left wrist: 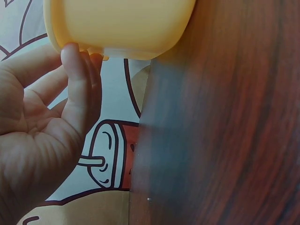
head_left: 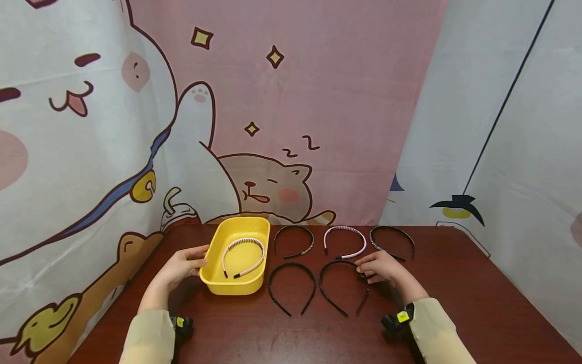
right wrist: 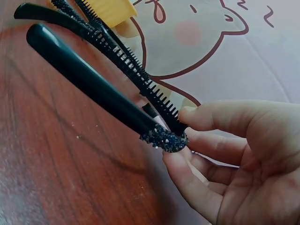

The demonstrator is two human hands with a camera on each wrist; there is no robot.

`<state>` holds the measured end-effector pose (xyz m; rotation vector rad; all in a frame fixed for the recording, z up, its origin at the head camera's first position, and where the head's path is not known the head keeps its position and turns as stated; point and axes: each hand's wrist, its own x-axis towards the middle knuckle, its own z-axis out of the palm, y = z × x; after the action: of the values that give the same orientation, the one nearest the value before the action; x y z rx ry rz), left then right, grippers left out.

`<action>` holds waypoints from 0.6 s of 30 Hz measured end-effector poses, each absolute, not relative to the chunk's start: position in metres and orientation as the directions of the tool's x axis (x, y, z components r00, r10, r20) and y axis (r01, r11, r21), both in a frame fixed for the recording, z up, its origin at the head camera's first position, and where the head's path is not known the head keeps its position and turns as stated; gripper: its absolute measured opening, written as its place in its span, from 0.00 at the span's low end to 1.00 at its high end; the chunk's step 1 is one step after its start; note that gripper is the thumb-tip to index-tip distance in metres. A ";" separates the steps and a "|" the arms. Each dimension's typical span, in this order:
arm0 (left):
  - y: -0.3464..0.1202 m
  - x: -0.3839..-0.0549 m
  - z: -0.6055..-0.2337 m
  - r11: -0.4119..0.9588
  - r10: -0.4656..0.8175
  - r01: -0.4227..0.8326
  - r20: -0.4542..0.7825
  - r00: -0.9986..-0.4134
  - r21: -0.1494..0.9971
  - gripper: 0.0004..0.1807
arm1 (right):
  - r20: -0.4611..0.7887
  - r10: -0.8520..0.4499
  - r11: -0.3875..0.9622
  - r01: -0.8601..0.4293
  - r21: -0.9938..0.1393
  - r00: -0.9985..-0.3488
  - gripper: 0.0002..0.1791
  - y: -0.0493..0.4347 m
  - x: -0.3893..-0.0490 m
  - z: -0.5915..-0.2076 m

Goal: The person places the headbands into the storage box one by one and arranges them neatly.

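Observation:
On the left side of the table stands a yellow plastic basin (head_left: 234,288) with a pale pink toothed headband (head_left: 262,251) lying inside it. My left hand (head_left: 184,265) grips the basin's left rim, thumb and fingers at its edge in the left wrist view. A black toothed headband with glittery beads (right wrist: 86,77) is pinched by my right hand (head_left: 381,268) at one side of its curve. In the right wrist view its dark end slants up left, away from the fingers. Just left of it lies another black toothed headband (head_left: 293,265).
Behind these, a row of headbands lies along the table's back: a dark one (head_left: 294,227), a pale pink one (head_left: 364,246) and another dark one (head_left: 393,229). The brown table (head_left: 477,303) ends at a cartoon-printed cloth (head_left: 354,126).

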<state>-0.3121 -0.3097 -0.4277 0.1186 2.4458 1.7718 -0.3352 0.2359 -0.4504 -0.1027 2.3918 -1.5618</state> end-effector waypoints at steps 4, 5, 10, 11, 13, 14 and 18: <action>-0.310 -0.311 -0.427 0.310 0.133 -0.011 -0.055 -0.990 0.951 0.30 | -0.190 -0.208 0.405 0.093 -0.910 -0.959 0.18 0.237 -0.335 -0.448; -0.309 -0.311 -0.427 0.309 0.135 -0.010 -0.054 -0.989 0.951 0.30 | -0.188 -0.206 0.403 0.092 -0.910 -0.960 0.18 0.237 -0.334 -0.447; -0.308 -0.310 -0.426 0.301 0.143 -0.009 -0.055 -0.988 0.953 0.31 | -0.164 -0.185 0.405 0.077 -0.911 -0.969 0.19 0.238 -0.334 -0.444; -0.308 -0.309 -0.426 0.299 0.141 -0.011 -0.056 -0.988 0.954 0.31 | -0.160 -0.178 0.402 0.077 -0.913 -0.971 0.19 0.238 -0.334 -0.443; -0.308 -0.309 -0.426 0.297 0.140 -0.011 -0.055 -0.989 0.955 0.31 | -0.149 -0.171 0.397 0.070 -0.915 -0.974 0.19 0.238 -0.334 -0.442; -0.308 -0.309 -0.426 0.297 0.142 -0.009 -0.054 -0.988 0.955 0.31 | -0.143 -0.166 0.390 0.068 -0.918 -0.976 0.19 0.238 -0.334 -0.442; -0.308 -0.309 -0.425 0.296 0.153 0.002 -0.045 -0.987 0.955 0.31 | -0.120 -0.159 0.354 0.057 -0.933 -0.980 0.20 0.238 -0.334 -0.439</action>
<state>-0.3092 -0.3082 -0.4254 0.1464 2.4231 1.7864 -0.3337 0.2375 -0.4387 -0.0926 2.4233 -1.6821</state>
